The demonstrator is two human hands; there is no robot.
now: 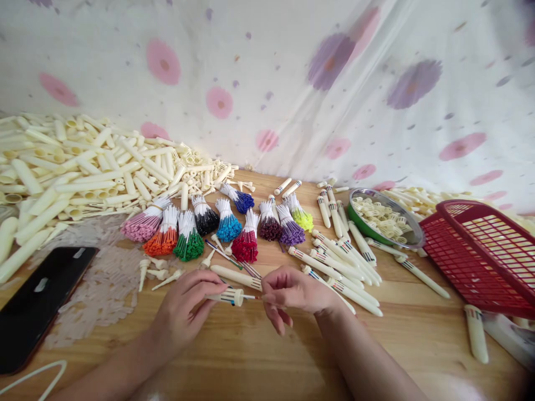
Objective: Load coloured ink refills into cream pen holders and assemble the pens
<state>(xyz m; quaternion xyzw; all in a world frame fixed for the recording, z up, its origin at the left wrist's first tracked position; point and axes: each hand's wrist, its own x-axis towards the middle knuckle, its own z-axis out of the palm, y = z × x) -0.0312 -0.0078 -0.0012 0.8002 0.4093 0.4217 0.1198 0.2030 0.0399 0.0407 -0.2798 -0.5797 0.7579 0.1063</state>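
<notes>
1. My left hand (190,306) curls around a short cream barrel (236,297), thumb and fingers pinching it. My right hand (292,292) pinches a thin refill (251,297) near its reddish tip, the other fingers loosely bent.
2. Barrel and refill are between my hands, at the near middle of the wooden table (234,356), held above the wood.
3. The refill could bend or miss its place, I judge, if I push off line, since my fingertips grip only its far end. A loose pinch could let it slip and drop. The wrong slot is another risk, because the barrel's mouth faces away from my eyes. I cannot tell how far in the refill reaches.
4. The barrel's long axis runs left to right, nearly level, its wider rim facing my right hand. The refill lies almost on that same line, white end at the rim, reddish tip to the right.
5. Just behind lies a cream pen (236,277), its slotted end near my right fingers; a careless knuckle could roll it.
6. Further back, refill bundles stand close together, the red bundle (245,245) beside the dark maroon bundle (270,223). Brushing them could scatter refills and mix colours.
</notes>
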